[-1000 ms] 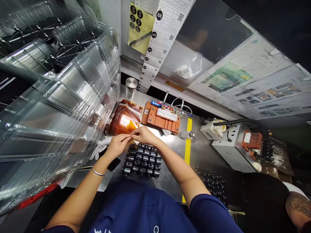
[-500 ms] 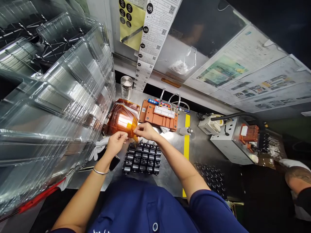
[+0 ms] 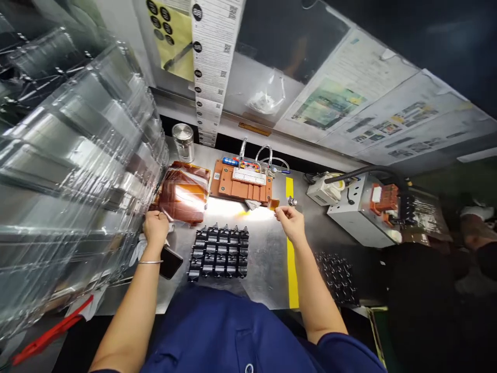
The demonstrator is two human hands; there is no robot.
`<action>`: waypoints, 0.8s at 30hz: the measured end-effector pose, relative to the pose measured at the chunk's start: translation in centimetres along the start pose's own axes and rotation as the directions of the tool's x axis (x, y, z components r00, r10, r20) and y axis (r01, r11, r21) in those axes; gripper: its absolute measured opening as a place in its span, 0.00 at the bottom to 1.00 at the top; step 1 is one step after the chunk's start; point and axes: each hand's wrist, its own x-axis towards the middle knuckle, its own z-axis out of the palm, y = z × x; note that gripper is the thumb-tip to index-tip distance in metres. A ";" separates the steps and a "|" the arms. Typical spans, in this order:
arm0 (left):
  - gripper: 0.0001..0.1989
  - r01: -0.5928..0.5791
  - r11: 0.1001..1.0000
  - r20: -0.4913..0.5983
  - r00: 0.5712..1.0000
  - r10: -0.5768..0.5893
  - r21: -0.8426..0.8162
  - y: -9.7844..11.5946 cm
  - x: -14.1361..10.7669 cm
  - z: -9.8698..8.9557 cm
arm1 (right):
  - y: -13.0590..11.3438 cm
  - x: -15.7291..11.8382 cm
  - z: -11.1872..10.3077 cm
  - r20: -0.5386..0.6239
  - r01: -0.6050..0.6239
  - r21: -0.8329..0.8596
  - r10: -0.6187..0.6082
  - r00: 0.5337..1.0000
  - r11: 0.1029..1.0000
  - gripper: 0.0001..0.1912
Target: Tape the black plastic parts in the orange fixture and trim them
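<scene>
My right hand [image 3: 291, 221] pinches a small amber film piece [image 3: 274, 204] beside the right end of the orange fixture [image 3: 244, 181]. At the left, my left hand [image 3: 156, 227] is closed by the lower left corner of the stack of amber film sheets [image 3: 184, 194]; what its fingers hold, if anything, is too small to make out. A black segmented tray [image 3: 219, 252] lies on the metal table between my forearms. Below my left hand is a dark phone [image 3: 171, 262].
Tall stacks of clear plastic trays [image 3: 89, 171] stand along the left. A glass jar [image 3: 183, 142] is behind the film. Yellow tape [image 3: 292, 259] crosses the table; a grey machine [image 3: 355, 212] and another black tray [image 3: 337, 277] are at the right.
My hands have moved apart. My right hand has gone right with an amber piece, and my left hand has gone left to the film stack's corner. The camera view has shifted.
</scene>
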 end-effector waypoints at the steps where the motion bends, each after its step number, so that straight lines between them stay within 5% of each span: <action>1: 0.19 -0.022 0.998 -0.030 0.999 0.024 0.060 0.3 -0.5 0.0 | 0.1 -0.3 -0.5 0.013 0.030 -0.036 -0.029 0.999 0.999 0.18; 3: 0.25 -0.113 0.969 -0.091 0.987 0.136 0.219 0.6 -1.8 0.2 | 0.4 -0.8 -1.2 0.020 0.082 -0.083 -0.081 0.997 0.993 0.16; 6: 0.25 -0.352 0.830 -0.018 0.917 0.398 0.434 0.8 -3.3 0.8 | 0.8 -1.3 -2.5 0.059 0.158 -0.099 -0.152 0.987 0.982 0.12; 9: 0.23 -0.499 0.754 0.023 0.839 0.543 0.427 3.6 -3.9 2.7 | 1.4 -1.4 -4.2 0.149 0.311 -0.145 -0.290 0.945 0.939 0.10; 11: 0.21 -0.660 0.687 0.069 0.734 0.675 0.305 8.1 -4.6 5.3 | 2.0 -1.1 -5.2 0.220 0.416 -0.216 -0.371 0.902 0.883 0.09; 15: 0.16 -0.937 0.345 0.357 0.305 0.883 -0.053 21.8 -8.5 14.1 | 2.9 0.1 -6.3 0.363 0.534 -0.361 -0.413 0.835 0.764 0.08; 17: 0.16 -0.977 0.211 0.505 0.164 0.848 -0.036 28.8 -10.9 19.2 | 3.1 0.7 -6.5 0.428 0.588 -0.404 -0.423 0.799 0.701 0.08; 20: 0.18 -0.989 0.143 0.611 0.137 0.780 0.039 36.3 -12.7 25.8 | 3.1 1.6 -6.9 0.510 0.664 -0.431 -0.442 0.738 0.612 0.08; 24: 0.18 -0.995 0.104 0.690 0.084 0.719 0.013 38.9 -12.0 30.2 | 3.5 3.1 -7.5 0.539 0.681 -0.445 -0.434 0.722 0.581 0.09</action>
